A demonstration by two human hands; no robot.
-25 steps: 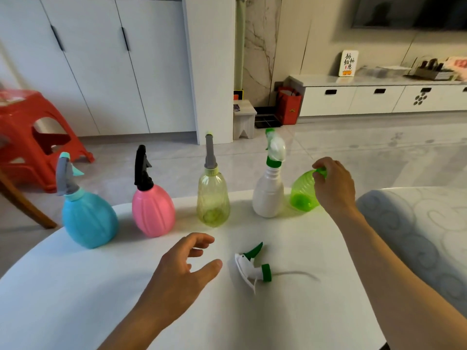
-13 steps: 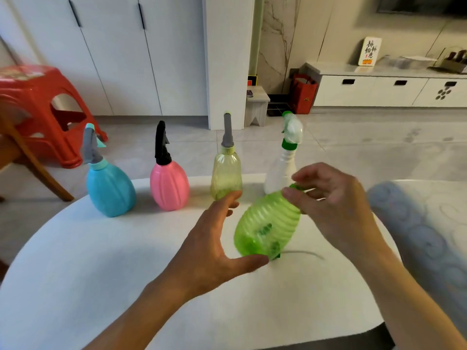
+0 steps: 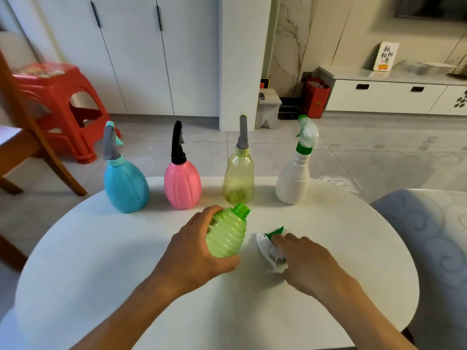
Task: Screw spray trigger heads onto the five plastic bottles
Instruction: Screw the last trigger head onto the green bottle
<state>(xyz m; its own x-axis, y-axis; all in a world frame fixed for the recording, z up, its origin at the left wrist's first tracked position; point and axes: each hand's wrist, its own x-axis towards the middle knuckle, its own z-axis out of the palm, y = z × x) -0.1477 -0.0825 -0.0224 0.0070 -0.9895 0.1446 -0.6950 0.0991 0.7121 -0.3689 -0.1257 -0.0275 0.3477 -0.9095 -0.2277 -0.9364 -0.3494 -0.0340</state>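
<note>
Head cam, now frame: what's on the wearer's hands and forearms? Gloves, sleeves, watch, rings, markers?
Nothing visible. The left hand and right hand are bare, with no gloves or rings showing. Both forearms are bare as far as the frame's lower edge: no sleeves, watch, bands, cables or tracking markers.

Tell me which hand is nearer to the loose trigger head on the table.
Right. The right hand touches the trigger head; the left hand holds the green bottle beside it.

Far beyond your fingers, up and to the right, you see a small white sign (image 3: 386,56) standing on the low white cabinet (image 3: 384,93). It carries dark brush-written Chinese characters, too small to make out surely. You find no readable text anywhere else.
</note>
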